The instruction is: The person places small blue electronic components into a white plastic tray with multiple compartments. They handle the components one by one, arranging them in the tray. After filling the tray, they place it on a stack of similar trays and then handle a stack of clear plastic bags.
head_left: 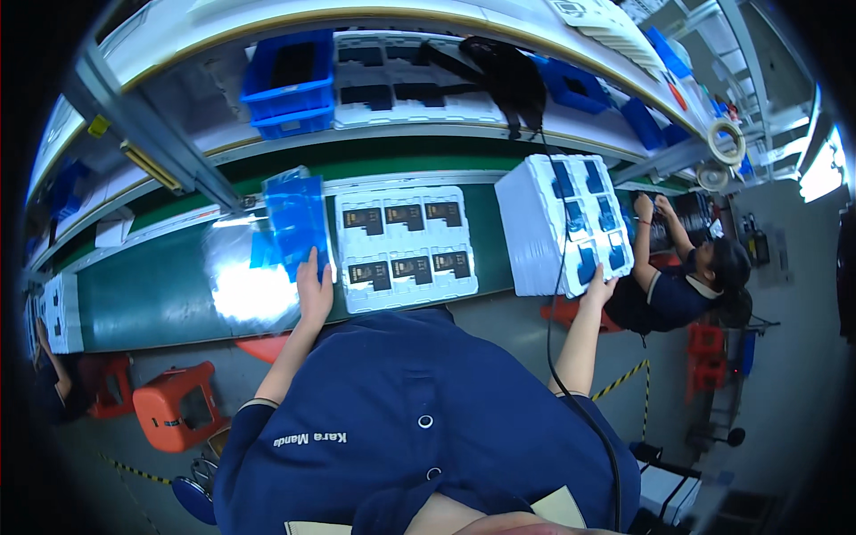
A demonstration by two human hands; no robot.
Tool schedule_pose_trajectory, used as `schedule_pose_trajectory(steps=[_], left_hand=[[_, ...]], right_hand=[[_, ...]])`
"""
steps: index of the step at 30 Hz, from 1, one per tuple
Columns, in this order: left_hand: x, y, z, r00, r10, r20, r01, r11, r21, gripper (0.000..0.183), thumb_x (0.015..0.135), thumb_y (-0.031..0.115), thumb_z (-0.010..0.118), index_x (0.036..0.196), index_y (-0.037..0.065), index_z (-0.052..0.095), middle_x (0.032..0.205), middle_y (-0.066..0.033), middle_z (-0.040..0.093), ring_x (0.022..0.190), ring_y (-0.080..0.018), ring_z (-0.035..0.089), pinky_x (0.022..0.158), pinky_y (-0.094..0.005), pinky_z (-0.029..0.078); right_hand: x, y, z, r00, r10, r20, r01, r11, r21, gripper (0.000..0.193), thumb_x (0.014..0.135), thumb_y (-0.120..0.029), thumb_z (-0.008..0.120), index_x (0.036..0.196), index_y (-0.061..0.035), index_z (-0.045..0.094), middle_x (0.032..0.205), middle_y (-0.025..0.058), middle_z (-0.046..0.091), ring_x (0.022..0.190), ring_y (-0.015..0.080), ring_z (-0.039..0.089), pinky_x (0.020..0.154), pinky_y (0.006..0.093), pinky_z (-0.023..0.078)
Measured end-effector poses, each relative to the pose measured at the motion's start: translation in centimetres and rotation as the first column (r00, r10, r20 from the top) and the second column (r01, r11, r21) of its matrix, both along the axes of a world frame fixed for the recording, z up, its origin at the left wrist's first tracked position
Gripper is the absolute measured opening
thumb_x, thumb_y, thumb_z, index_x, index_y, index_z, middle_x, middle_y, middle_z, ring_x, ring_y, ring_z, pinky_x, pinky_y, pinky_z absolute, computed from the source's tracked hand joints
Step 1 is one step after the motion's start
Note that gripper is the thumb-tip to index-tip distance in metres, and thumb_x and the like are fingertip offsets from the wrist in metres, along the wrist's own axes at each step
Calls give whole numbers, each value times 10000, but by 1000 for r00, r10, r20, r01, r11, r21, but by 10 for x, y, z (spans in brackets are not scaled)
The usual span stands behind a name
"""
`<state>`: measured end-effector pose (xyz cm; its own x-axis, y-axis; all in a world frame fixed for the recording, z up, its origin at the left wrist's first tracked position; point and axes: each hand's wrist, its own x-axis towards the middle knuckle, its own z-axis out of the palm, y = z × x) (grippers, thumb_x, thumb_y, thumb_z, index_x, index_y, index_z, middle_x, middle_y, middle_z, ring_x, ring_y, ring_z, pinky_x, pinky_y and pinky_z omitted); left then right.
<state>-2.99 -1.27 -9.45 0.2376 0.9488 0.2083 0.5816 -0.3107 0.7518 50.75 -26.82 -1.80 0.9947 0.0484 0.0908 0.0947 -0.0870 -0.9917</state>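
Stacked trays by the bench's front edge seem light; our right fingers sensibly grip the rim; left ones, we can't tell.

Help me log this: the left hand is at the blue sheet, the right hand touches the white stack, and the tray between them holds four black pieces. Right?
Not four: the head view shows six black pieces in the tray. The left hand at the blue sheet and right hand touching the white stack are correct.
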Motion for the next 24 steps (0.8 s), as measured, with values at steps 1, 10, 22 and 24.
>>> schedule_pose_trajectory(steps=[1,10,22,24], left_hand=[[2,0,1,1000,-7,-15,7,1000,10,485,895,206,511,1297,-48,417,990,-242,516,950,-382,487,863,-432,378],[-4,-1,-4,999,-8,-31,6,998,-63,483,911,231,485,1300,-45,408,1066,-278,527,1008,-410,481,905,-452,366],[-5,8,22,979,-14,205,36,994,-105,303,901,216,544,1115,12,611,986,-186,640,913,-288,601,821,-341,450],[-5,7,34,959,-23,282,103,957,-273,275,882,179,581,1103,22,624,935,-144,678,829,-201,638,750,-303,480]], right_hand=[[-3,-1,2,1000,1,-1,-1,1000,-20,552,874,-71,599,1347,12,326,1212,134,539,1035,209,553,884,329,437],[-22,13,-2,982,-182,51,179,983,51,602,867,-32,577,1374,44,260,1226,191,514,1038,253,564,874,352,459],[-26,8,-27,991,10,-137,51,898,436,463,970,-323,365,1238,48,436,1140,149,562,952,251,593,796,361,496],[-53,8,-72,839,-251,-482,405,880,247,418,936,-344,380,1070,19,539,1063,124,599,872,216,595,691,356,488]])
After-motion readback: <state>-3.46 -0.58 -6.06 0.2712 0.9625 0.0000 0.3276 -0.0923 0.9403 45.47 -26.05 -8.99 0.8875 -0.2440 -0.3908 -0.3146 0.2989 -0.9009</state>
